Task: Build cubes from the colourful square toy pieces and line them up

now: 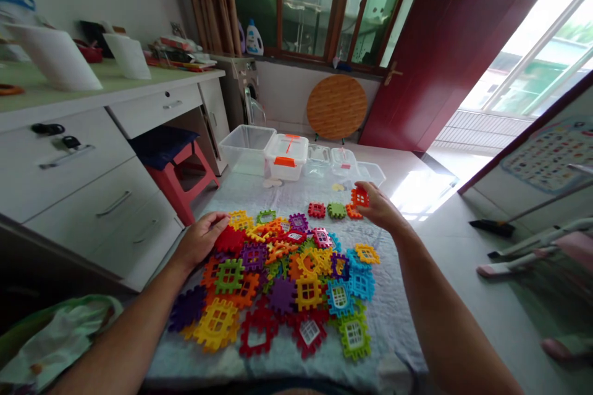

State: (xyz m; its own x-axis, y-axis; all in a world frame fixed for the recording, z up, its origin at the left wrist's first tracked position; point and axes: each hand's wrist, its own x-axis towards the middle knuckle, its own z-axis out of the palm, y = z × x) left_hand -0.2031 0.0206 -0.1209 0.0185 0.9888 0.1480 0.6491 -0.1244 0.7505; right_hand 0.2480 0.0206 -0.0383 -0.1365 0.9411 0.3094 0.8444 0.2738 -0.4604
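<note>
And there's the orange piece [360, 197], pinched in the right hand [382, 207], fingers closed on its edge, right by a second orange piece [354, 213] on the bench [389, 321]; whether the two touch, I can't tell. Next to that sit a green piece [336, 210] and a red piece [317, 210], a short row set apart, so only a start, I'd judge. Nearer us, the bulk is left in one jumbled heap [281, 295]! At its edge, the left hand [204, 237], fingers curled by a red plate [229, 239]; gripping it? Can't tell. Beyond, clear boxes [287, 166] line the far end.
</note>
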